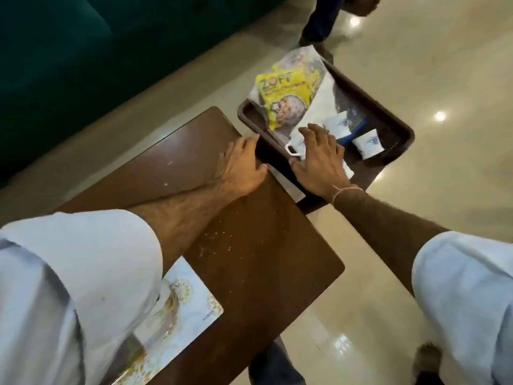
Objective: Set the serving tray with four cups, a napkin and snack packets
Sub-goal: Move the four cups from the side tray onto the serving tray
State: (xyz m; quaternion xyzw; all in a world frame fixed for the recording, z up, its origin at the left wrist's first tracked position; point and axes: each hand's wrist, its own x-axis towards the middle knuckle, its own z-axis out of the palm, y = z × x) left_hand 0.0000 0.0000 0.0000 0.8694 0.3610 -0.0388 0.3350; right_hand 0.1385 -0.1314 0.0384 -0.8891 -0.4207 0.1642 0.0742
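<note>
A dark brown serving tray (394,126) sits just beyond the right end of the table. On it lie a white napkin (319,107), a yellow snack packet (286,95) and a clear packet (301,61) behind that. Three white cups show: one with a handle (294,147) under my fingers, one in the middle (337,126) and one at the right (367,145). My left hand (244,165) curls over the tray's near-left rim. Palm down, my right hand (319,159) spreads over the nearest cup with the thumb at the tray's rim. Anything below that hand is hidden.
The brown wooden table (249,245) carries crumbs and a patterned placemat (177,304) near me. A dark green sofa (69,65) lies to the left. Another person's legs (319,23) stand beyond the tray, and a foot (427,359) shows at the lower right on the glossy floor.
</note>
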